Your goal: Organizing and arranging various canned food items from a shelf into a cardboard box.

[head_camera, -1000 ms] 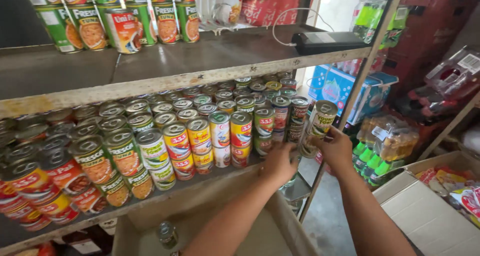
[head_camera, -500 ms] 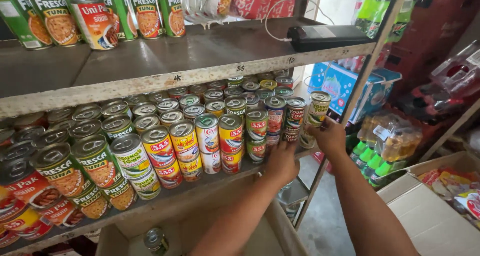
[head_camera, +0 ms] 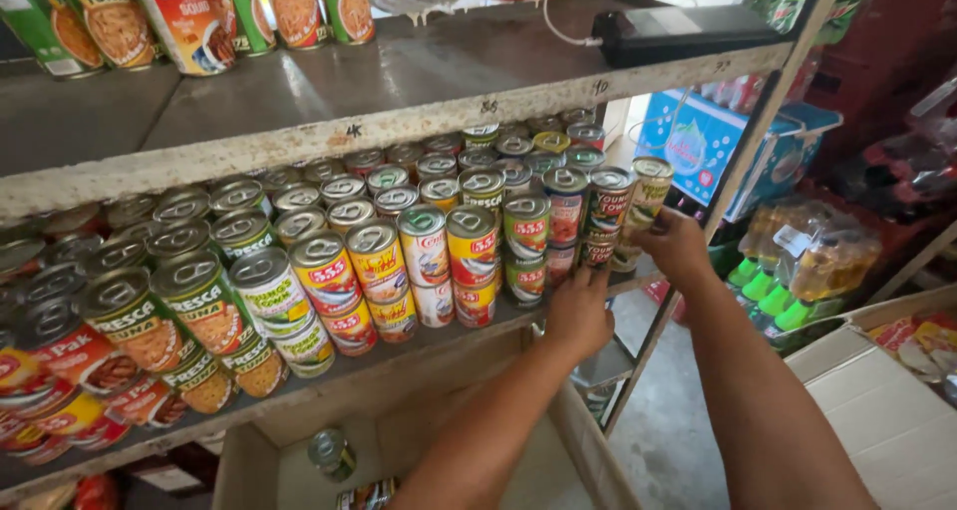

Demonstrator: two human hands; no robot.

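Closest to us, an open cardboard box (head_camera: 588,440) sits under the shelf with a loose tin (head_camera: 332,453) lying inside it. Just above, our left hand (head_camera: 581,314) rests at the front edge of the lower shelf (head_camera: 329,382), fingers close together and touching the bottom tins of the stacked row (head_camera: 558,264); we cannot tell whether it grips any one of them. Our right hand (head_camera: 676,247) is curled around a green-labelled can (head_camera: 646,206), held upright at the right end of that row, just beside a dark-labelled can (head_camera: 605,211). Further in, cans (head_camera: 329,271) stand two high, red and yellow labels in the middle, green ones to the left. Above, the upper shelf (head_camera: 419,81) carries more green and red cans (head_camera: 189,16) and a black box (head_camera: 688,33) with a white cord. Off right, green-capped bottles (head_camera: 797,271) in plastic wrap.
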